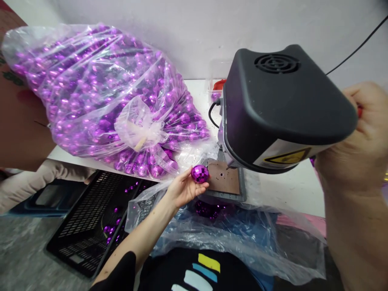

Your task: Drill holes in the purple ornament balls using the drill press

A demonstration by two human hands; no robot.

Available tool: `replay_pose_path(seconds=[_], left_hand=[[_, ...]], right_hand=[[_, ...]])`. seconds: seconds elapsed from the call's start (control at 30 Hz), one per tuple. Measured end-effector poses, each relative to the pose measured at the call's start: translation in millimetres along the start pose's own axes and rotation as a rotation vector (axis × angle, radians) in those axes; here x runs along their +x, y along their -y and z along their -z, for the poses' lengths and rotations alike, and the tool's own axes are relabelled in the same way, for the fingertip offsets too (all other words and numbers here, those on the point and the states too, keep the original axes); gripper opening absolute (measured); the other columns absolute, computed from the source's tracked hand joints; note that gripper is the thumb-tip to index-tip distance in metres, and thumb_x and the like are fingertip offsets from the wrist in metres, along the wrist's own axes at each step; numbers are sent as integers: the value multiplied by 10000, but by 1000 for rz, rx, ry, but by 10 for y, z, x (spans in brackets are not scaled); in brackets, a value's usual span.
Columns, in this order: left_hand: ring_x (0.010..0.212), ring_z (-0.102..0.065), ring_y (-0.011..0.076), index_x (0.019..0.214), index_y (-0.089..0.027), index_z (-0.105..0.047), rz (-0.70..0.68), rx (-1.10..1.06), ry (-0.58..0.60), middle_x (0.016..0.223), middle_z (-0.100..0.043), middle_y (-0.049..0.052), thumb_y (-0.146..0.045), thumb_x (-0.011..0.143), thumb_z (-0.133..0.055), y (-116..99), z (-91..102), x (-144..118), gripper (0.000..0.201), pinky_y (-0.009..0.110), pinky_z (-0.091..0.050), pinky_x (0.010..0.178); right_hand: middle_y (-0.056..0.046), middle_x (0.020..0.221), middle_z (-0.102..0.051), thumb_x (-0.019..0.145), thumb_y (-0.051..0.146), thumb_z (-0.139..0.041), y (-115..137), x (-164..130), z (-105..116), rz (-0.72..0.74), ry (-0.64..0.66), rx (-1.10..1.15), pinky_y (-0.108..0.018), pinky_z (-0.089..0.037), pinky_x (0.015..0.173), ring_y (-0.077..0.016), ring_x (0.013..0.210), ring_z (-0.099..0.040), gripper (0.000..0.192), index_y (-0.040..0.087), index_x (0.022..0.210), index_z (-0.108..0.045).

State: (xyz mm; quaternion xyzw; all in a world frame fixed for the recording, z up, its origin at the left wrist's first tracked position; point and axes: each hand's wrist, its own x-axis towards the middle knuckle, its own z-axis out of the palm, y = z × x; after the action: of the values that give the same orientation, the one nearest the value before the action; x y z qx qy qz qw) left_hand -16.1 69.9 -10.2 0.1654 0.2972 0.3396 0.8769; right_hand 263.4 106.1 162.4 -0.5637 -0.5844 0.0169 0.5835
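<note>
My left hand (186, 188) holds a shiny purple mirrored ball (200, 173) between thumb and fingers, at the left edge of the drill press base plate (226, 178). The plate has a small dark hole in its brown surface. Above it stands the black-hooded bench drill press (281, 105), with a yellow warning label on its front. My right hand (360, 121) is closed at the machine's right side around its handle, which is mostly hidden; a bit of red shows between the fingers. The drill tip is largely covered by the hood.
A large tied clear bag (100, 93) full of purple balls fills the left of the white table (275, 194). Below are a black crate (81, 226) with a few balls and an open plastic bag (242, 230) on my lap. Another person's leg (39, 182) is at left.
</note>
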Motion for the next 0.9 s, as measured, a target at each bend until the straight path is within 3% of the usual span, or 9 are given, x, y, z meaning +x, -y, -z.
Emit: replay_pose_path(seconds=[0.23, 0.4, 0.53, 0.7, 0.8, 0.9], left_hand=[[857, -725, 179, 1390, -231, -557, -104, 134, -17, 1179, -737, 118, -389, 910, -695, 42, -87, -66, 524, 281, -562, 718], [704, -721, 174, 1192, -183, -612, -45, 306, 36, 1011, -731, 99, -468, 880, -734, 97, -152, -50, 440, 263, -551, 581], [828, -718, 163, 1193, -220, -626, -129, 353, -31, 1098, -699, 61, -320, 778, -859, 110, -196, 10, 486, 249, -590, 668], [809, -684, 137, 1210, -201, -635, -210, 314, -51, 1068, -696, 77, -535, 907, -698, 116, -191, 71, 456, 220, -563, 640], [688, -691, 146, 1211, -205, -574, -214, 455, -105, 972, -689, 47, -574, 887, -699, 139, -202, 99, 507, 230, -527, 548], [788, -698, 167, 1206, -211, -555, -353, 682, -186, 1034, -689, 47, -489, 828, -788, 187, -228, 168, 523, 242, -529, 610]], right_hand=[[36, 584, -433, 915, 406, -610, -3, 4, 12, -4, 22, 36, -194, -236, 516, 1, 545, -407, 324, 137, 740, -564], [31, 630, -445, 948, 510, -526, 32, 0, 16, -27, 25, -42, -206, -239, 566, -2, 601, -469, 417, 141, 753, -543], [35, 640, -443, 948, 545, -501, 43, 0, 18, -10, 33, -64, -209, -236, 588, -1, 634, -489, 450, 134, 767, -540], [49, 600, -391, 961, 529, -474, 54, 7, 24, 3, 57, -64, -189, -218, 557, 31, 549, -412, 447, 130, 768, -532], [51, 591, -380, 964, 516, -474, 69, 8, 23, -4, 64, -64, -181, -212, 544, 35, 538, -405, 439, 129, 762, -520], [54, 589, -386, 968, 499, -479, 76, 4, 20, -7, 71, -60, -174, -222, 539, 38, 535, -410, 425, 129, 763, -517]])
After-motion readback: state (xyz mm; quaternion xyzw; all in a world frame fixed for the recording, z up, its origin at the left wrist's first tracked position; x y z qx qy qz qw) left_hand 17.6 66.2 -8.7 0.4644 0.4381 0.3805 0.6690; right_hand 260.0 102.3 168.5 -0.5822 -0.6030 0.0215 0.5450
